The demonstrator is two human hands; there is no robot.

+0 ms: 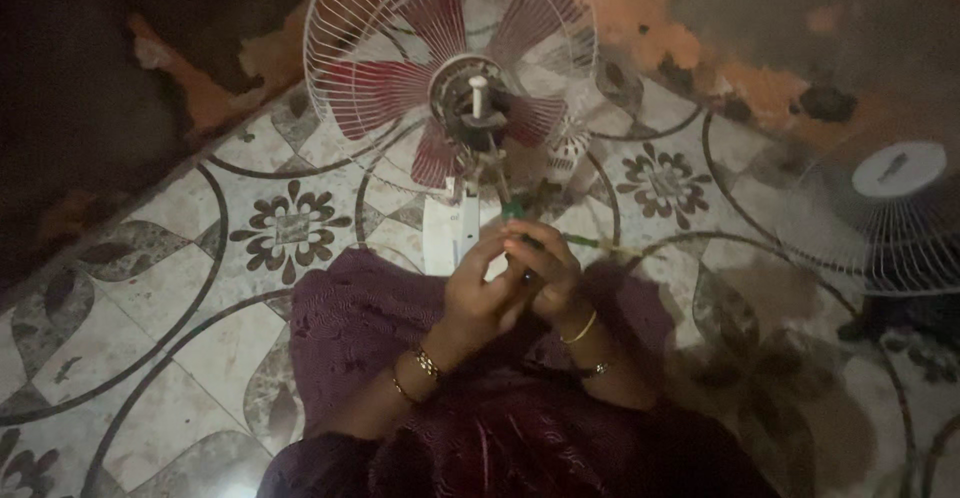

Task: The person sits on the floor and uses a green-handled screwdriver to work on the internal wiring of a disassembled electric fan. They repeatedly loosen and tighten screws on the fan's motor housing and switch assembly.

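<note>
Green-handled screwdriver [512,214] sits pinched between both hands, left hand [480,293] and right hand [548,273] clenched together around it over the lap, just below the white fan motor [476,103] and its red blades [375,93] on the patterned floor [200,298].

The green-handled screwdriver [515,220] points up and away, its thin metal shaft reaching the dark motor hub [478,108] of the white wire-cage fan with red blades [380,88]. The fan lies tilted on the patterned floor, its rear cage open at the middle.
</note>
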